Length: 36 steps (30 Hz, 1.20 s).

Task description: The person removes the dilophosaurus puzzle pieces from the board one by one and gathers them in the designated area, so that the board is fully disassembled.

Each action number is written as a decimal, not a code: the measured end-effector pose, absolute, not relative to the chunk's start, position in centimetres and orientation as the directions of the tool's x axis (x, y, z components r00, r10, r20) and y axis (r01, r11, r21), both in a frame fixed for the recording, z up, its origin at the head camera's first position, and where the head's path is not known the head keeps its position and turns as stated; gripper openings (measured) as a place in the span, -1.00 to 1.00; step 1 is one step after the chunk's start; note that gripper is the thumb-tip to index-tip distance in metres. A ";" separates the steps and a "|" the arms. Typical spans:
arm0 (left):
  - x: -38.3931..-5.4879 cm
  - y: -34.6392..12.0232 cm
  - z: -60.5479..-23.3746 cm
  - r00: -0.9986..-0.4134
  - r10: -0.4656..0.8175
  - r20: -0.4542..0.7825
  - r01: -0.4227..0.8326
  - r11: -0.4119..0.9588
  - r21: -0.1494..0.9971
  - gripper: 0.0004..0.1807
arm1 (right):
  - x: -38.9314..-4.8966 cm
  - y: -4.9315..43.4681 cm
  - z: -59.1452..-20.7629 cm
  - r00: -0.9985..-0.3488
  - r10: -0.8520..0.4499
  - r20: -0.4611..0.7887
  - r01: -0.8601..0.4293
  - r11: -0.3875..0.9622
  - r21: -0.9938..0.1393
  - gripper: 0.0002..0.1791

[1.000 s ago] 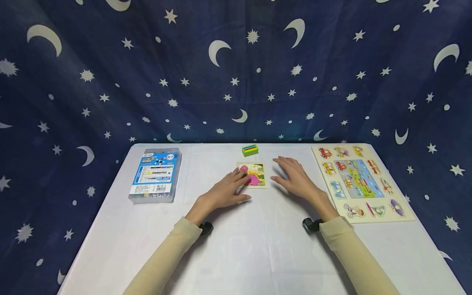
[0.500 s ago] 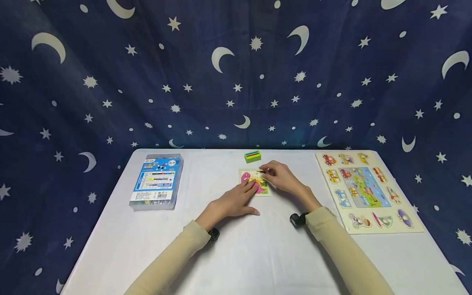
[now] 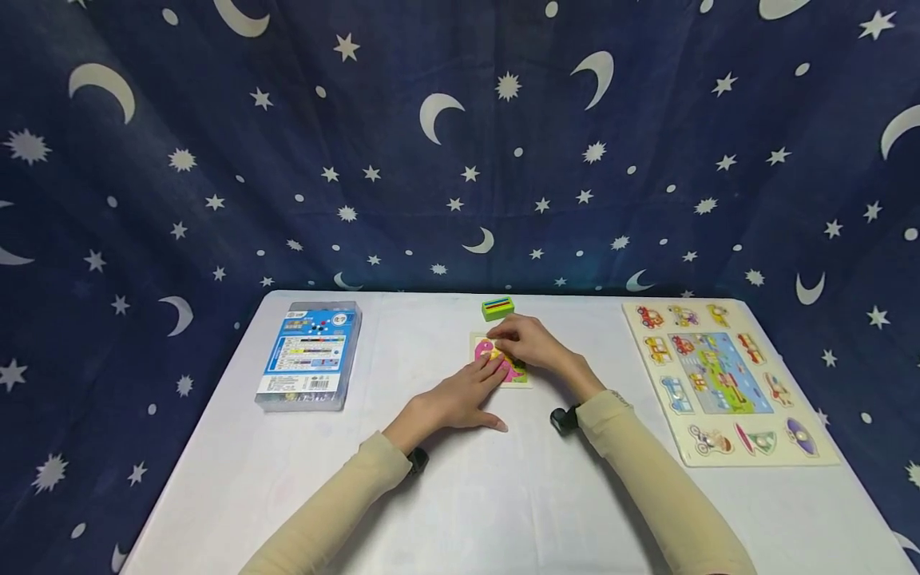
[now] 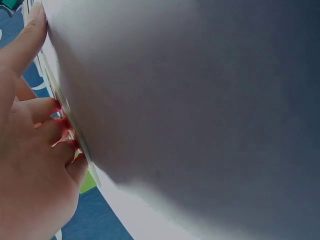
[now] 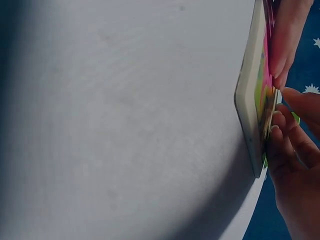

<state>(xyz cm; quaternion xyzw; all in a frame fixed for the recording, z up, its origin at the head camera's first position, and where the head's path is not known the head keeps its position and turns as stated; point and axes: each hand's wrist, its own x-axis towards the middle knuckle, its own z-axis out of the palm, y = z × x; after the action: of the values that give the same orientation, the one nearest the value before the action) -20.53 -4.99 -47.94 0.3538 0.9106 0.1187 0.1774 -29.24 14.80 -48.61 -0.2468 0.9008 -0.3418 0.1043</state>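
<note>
a person's left hand (image 3: pixel 463 397) lies flat-fingered on a small, square, pale-edged puzzle with a pink animal picture (image 3: pixel 515 375), resting on the white-covered bench (image 3: pixel 460 503) beneath both hands. the right hand (image 3: pixel 533 343) bends its fingertips to the puzzle's upper part; whether they grasp a piece cannot be told. a lime-green striped block (image 3: pixel 498 309) sits just beyond.

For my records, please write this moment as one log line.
left hand: resting on puzzle; right hand: at puzzle, hold unclear; green block: beyond puzzle; plastic box: left
</note>
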 end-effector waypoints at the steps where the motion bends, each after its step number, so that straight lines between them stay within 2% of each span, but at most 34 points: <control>1: -20.5 -5.0 -48.0 -0.687 0.685 -0.242 0.602 0.723 0.339 0.11 | -29.3 14.7 -48.6 -0.856 -0.516 -0.029 -0.370 0.650 -0.664 -0.72; 13: -20.6 -4.7 -47.6 -0.686 0.680 -0.261 0.603 0.731 0.320 0.11 | -29.5 14.2 -48.3 -0.869 -0.493 -0.048 -0.345 0.672 -0.655 -0.74; 22: -20.3 -4.7 -47.7 -0.687 0.677 -0.262 0.601 0.733 0.320 0.09 | -29.6 13.7 -48.2 -0.860 -0.510 0.003 -0.390 0.653 -0.649 -0.78; 36: -20.5 -4.7 -47.7 -0.703 0.658 -0.268 0.578 0.749 0.323 0.10 | -30.2 13.4 -48.3 -0.908 -0.401 -0.119 -0.199 0.663 -0.721 -0.79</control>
<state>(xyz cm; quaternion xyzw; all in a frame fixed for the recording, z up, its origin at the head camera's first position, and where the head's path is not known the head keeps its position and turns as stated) -20.45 -4.72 -47.74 0.3373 0.9166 0.1078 0.1857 -30.18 13.40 -48.32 -0.1662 0.9020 -0.3750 0.1348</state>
